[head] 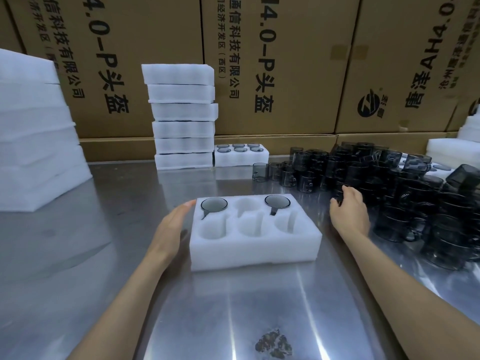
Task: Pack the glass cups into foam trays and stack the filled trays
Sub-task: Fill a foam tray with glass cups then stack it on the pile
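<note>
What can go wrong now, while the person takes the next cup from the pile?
1. The right hand reaches into the heaped glass cups; pulling one out might make others slide or knock together and chip.
2. The tall stack of foam trays is unevenly aligned; adding more could tip it.
3. The left hand only rests flat beside the foam tray, so the tray may shift during loading.

A steel desk (104,255) is shown; a foam tray (254,248) is placed between the hands, with piled glass cups (389,183) beyond the right hand (349,213).

The right hand (349,211) hides its fingertips among the glass cups (405,188).
</note>
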The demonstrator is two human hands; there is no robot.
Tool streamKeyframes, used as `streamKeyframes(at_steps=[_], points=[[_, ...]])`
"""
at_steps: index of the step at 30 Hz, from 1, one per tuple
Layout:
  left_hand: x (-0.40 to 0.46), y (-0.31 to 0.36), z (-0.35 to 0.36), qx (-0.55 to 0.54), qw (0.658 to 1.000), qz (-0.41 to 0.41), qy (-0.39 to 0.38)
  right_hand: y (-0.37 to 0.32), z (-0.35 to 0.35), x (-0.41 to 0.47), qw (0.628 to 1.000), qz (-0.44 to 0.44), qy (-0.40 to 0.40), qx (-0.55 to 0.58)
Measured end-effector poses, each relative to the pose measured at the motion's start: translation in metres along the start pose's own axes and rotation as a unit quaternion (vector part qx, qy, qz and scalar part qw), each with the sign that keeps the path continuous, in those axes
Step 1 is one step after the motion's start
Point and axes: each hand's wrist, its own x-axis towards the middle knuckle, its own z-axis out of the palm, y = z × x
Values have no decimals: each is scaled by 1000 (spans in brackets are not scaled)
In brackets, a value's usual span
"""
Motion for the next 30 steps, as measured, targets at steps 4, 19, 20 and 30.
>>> streamKeyframes(at_steps=[4,19,20,30], points=[[2,-2,0,-1,1000,0,-1,0,2,0,999,-7,31,-8],[3,-2,0,4,999,4,-37,-83,-34,-35,943,-228,115,212],[4,-3,0,12,999,10,-32,-94,-34,-42,938,-253,105,215],[2,0,1,62,996,39,-41,-127,7,-78,937,-343,-72,14]])
